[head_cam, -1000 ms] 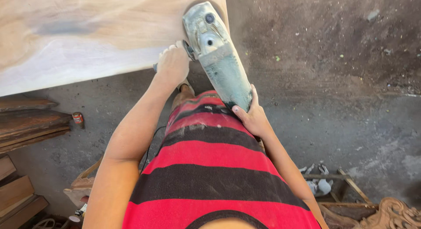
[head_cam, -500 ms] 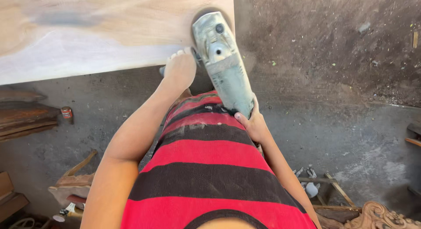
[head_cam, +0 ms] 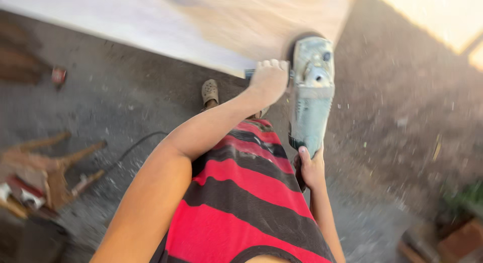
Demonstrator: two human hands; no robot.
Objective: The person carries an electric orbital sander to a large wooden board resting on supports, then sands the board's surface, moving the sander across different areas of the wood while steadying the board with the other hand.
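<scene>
I hold a grey-green angle grinder point(head_cam: 310, 94) with both hands over the near edge of a pale wooden board point(head_cam: 201, 26). My left hand point(head_cam: 269, 79) is closed around the side handle at the grinder's head. My right hand point(head_cam: 310, 167) grips the rear of its body, close to my red and black striped shirt point(head_cam: 241, 192). The grinder's disc end sits at the board's edge; the disc itself is hidden under the guard. The picture is blurred by motion.
A dark cable point(head_cam: 133, 147) runs over the dusty concrete floor point(head_cam: 392, 122) at my left. A sandalled foot point(head_cam: 210, 92) shows below the board. Wooden chair parts point(head_cam: 48, 167) lie at the left, a small red can point(head_cam: 59, 75) farther back, and clutter at the lower right.
The view has swung and tilted, so the board now runs diagonally. The grinder and both hands have shifted right along the board's edge, with both grips unchanged.
</scene>
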